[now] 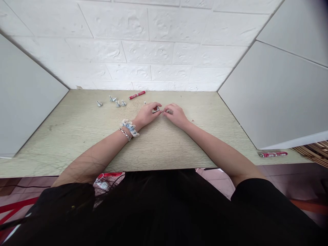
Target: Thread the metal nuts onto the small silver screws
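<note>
A person in a black top sits or stands at a pale wood-grain table, both forearms reaching toward 12 o'clock. Clock directions here are taken from where the fingertips nearly meet.

The left hand comes in from 8 o'clock, its thumb and forefinger narrowed around a small silver metal piece. A lacy blue-and-white scrunchie and a chain bracelet circle that wrist.

The right hand comes in from 4 o'clock, thumb and fingers drawn close together; whether they grip anything cannot be told.

Just beside the left knuckles, at 10 o'clock, a small bolt tip shows, partly hidden. Farther out, between 9 and 10, lies a cluster of shiny bolts, with a single bolt outermost. A red tube lies at 10 o'clock, slanting. A second red tube rests well away at 4 o'clock, near a woven brown item. A white brick-patterned wall rises at 12.
</note>
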{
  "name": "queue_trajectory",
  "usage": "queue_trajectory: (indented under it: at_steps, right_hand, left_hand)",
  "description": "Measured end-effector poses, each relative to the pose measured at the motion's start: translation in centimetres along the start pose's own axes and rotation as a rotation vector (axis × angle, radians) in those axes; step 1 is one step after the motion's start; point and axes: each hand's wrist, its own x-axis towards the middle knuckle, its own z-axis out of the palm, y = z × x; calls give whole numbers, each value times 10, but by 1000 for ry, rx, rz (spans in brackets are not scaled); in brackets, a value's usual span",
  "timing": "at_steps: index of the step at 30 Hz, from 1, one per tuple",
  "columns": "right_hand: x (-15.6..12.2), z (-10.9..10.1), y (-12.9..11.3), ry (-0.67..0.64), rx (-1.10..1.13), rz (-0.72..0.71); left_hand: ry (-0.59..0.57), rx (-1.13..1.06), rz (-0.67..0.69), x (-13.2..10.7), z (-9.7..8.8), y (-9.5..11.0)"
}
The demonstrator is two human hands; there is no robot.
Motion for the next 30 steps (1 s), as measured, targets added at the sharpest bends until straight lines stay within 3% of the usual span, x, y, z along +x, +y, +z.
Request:
queue_trajectory:
  at_steps: [7,13,17,20,23,30]
  right_hand:
    - [2,-3,4,103,282,204]
    - [1,0,8,168,404,269]
    - [-1,2,7,192,401,166]
    - [-4,2,1,133,281,64]
    - [-7,1,-6,86,160,-23]
    - [-9,0,-9,136,96,-115]
  left_hand:
    - [-21,13,48,0,0,-1]
    - [-82,54,241,-3,3,-2]
    - [-156,82,396,-5,6,0]
    - [-191,106,449,-5,5,2]
    - [-203,113,451,-4,4,2]
    - [-246,149,386,-3,3,1]
